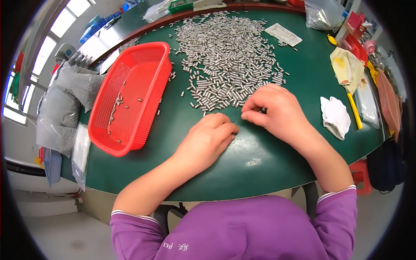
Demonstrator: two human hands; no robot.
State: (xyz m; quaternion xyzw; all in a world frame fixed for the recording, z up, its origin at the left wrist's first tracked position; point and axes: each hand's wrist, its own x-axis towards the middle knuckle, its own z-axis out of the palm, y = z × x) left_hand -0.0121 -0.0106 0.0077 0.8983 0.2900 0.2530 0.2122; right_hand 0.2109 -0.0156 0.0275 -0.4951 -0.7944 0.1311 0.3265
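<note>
A broad heap of small shiny metal cylinders [229, 56] spreads over the green table [208, 177]. At its near edge, my left hand [210, 136] rests on the tabletop, fingers curled together; anything inside them is hidden. My right hand [275, 108] lies at the heap's near right edge, thumb and fingers bent inward. A few metal cylinders show in the gap between that thumb and the fingers. Left of the heap sits a red plastic basket [149, 102] with slotted sides, and several loose cylinders lie on its floor.
Clear bags of metal pieces [58, 112] crowd the table's left side. A printed paper slip [283, 34] lies beyond the heap at right. Nearer on the right are a crumpled white cloth [335, 118], a yellow-handled tool [354, 111] and a pale glove [346, 69].
</note>
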